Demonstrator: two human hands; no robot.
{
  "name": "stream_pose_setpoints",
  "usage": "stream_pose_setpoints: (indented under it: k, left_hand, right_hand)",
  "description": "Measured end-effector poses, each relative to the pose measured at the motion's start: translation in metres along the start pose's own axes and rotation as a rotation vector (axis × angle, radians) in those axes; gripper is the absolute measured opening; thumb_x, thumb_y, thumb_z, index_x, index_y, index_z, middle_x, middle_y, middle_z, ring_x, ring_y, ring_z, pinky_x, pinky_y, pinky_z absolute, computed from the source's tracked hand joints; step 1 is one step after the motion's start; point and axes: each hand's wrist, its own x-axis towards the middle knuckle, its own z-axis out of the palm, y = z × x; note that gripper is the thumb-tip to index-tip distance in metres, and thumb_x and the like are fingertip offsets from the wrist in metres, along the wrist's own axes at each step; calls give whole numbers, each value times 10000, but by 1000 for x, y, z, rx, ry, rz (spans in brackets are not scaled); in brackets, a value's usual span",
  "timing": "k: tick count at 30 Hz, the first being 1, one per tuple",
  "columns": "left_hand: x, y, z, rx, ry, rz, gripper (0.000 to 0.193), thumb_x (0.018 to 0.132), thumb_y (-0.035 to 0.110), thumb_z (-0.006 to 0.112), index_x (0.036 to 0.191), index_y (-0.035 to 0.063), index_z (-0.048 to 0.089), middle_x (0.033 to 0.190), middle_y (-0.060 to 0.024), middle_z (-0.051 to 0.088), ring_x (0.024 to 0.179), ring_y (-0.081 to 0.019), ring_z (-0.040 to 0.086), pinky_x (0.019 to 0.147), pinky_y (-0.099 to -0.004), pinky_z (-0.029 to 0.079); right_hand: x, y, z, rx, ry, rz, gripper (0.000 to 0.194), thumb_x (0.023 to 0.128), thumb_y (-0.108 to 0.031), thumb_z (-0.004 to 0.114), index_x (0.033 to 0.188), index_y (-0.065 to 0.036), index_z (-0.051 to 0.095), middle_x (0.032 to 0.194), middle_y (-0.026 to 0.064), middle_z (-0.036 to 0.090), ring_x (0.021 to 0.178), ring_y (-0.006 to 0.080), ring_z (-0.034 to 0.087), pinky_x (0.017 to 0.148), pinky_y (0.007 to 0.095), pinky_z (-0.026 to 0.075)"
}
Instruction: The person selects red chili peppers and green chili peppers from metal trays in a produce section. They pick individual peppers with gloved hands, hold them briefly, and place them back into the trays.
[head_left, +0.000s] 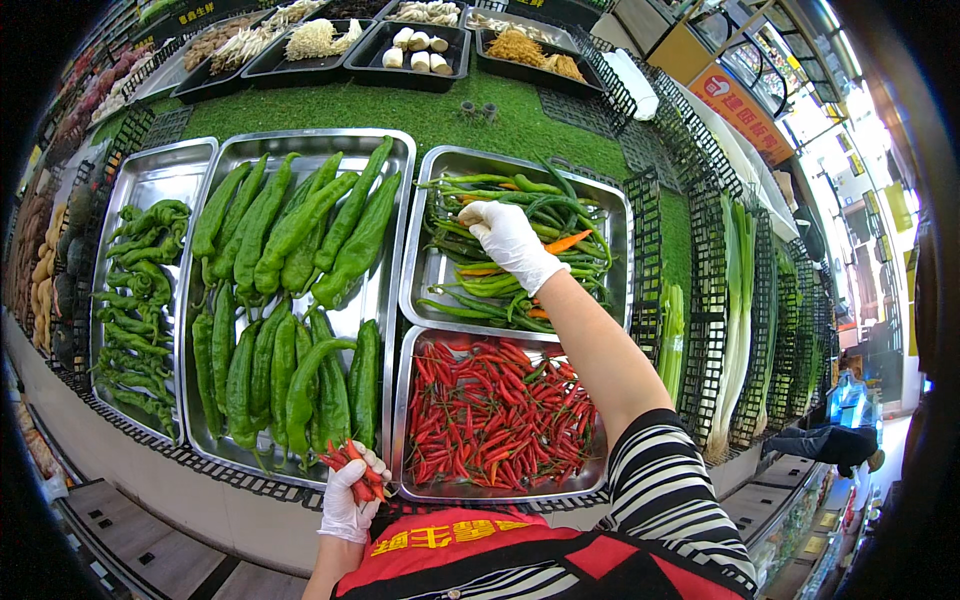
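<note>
My left hand (351, 495), in a white glove, grips a small bunch of red chili peppers (363, 480) at the front edge of the display. My right hand (506, 236), gloved too, is over a steel tray (415, 281) of long green chilies (487, 283) with a few orange ones among them. Its fingers curl down towards the chilies, and whether they hold one is hidden. Beneath my right forearm lies a second steel tray (403, 420) filled with small red chilies (495, 412). Large green peppers (304, 217) lie in two rows in the steel tray left of it.
Wrinkled green peppers (139, 300) fill a narrow steel tray (161, 165) at far left. Black trays of mushrooms (416, 49) stand at the back on artificial turf (337, 109). Black mesh dividers (645, 247) rise at right, with leeks (735, 315) beyond. A person (825, 446) is farther right.
</note>
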Motion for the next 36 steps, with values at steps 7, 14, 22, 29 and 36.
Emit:
stream_pose_setpoints:
  k: [7,14,22,29,36]
  left_hand:
    - [1,1,3,11,6,-2,299,780,55,711,1022,77,536,863,-64,557,799,-211,576,762,-382,514]
    - [0,3,1,5,19,19,302,779,58,710,1024,79,534,867,-63,558,799,-207,576,762,-379,515]
    - [0,2,1,-15,-4,8,297,782,49,703,1024,78,534,865,-65,560,791,-207,581,750,-382,519]
    - [2,4,4,10,-49,31,310,777,47,710,1030,78,533,861,-68,563,793,-209,582,760,-386,512]
    - [0,3,7,17,-71,13,302,790,43,694,1047,75,537,874,-71,574,799,-215,586,788,-403,514]
  right_hand:
    - [2,-17,36,-574,-78,-42,197,797,-98,582,962,-123,687,791,134,627,807,334,649,701,432,514]
    - [2,-20,36,-478,-23,-15,188,794,-175,637,965,-94,636,819,157,648,789,351,644,696,458,509]
    - [-25,-7,13,-840,-102,-74,66,771,-90,596,825,-89,635,804,106,615,765,298,659,640,416,535]
    - [-33,6,19,-835,-19,-57,75,803,-129,577,785,-109,646,807,88,647,753,259,666,643,405,523]
    - [-34,-5,20,-712,21,-34,72,758,-151,626,795,-91,641,772,106,629,752,295,653,684,423,497]
